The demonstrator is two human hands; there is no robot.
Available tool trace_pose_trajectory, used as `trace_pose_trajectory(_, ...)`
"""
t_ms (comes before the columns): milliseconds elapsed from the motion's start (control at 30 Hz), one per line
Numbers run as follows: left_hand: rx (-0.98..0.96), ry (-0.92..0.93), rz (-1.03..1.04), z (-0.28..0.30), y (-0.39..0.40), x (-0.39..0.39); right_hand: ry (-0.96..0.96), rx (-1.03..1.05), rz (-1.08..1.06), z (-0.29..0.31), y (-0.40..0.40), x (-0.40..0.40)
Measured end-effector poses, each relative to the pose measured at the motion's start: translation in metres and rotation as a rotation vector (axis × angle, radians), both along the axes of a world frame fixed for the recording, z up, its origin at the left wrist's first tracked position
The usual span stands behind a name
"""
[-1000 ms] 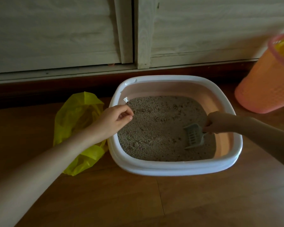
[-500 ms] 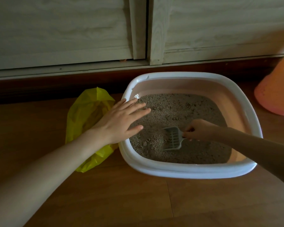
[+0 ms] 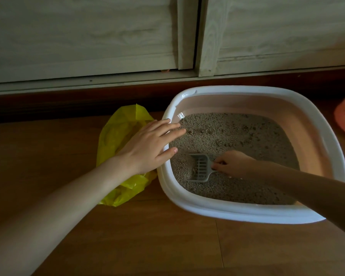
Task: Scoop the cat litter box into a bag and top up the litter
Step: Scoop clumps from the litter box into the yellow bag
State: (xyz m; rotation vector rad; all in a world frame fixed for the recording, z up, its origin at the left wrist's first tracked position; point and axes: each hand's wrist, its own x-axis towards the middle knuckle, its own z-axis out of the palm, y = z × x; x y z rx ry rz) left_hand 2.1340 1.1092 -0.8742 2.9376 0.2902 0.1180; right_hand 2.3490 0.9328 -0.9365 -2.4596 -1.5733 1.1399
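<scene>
While the bag (image 3: 120, 144) lies crumpled on the floor against the box's (image 3: 237, 213) left rim, the left hand (image 3: 147, 148) reaches over that rim, fingers straight and slightly spread. The right hand (image 3: 234, 163) pinches the scoop (image 3: 200, 167) near the litter's (image 3: 237, 136) left front. Sifting seems underway; next, lift clumps leftward to the bag. Dim light hides clumps; the bag's mouth is unclear.
</scene>
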Motion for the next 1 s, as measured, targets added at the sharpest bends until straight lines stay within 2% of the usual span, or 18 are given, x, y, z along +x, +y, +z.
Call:
trace_pose_trajectory(233,0.026,0.004,0.01,0.003,0.004,-0.012,-0.015,0.025,-0.002,-0.009,0.013,-0.02)
trace_pose_trajectory(367,0.036,-0.002,0.025,0.008,0.003,-0.016,0.0,0.075,-0.073,-0.012,0.01,-0.02)
trace_pose_trajectory(567,0.034,-0.012,0.053,0.015,0.001,-0.011,0.198,0.185,-0.285,0.0,-0.001,-0.014)
trace_pose_trajectory(767,0.036,-0.065,0.065,0.021,0.001,-0.004,0.155,0.303,-0.494,0.022,-0.024,0.009)
trace_pose_trajectory(900,0.029,-0.08,0.062,0.022,-0.004,0.0,0.189,0.331,-0.508,0.038,-0.036,0.013)
trace_pose_trajectory(1000,0.005,-0.084,0.042,0.022,-0.007,0.003,0.116,0.351,-0.528,0.047,-0.043,0.017)
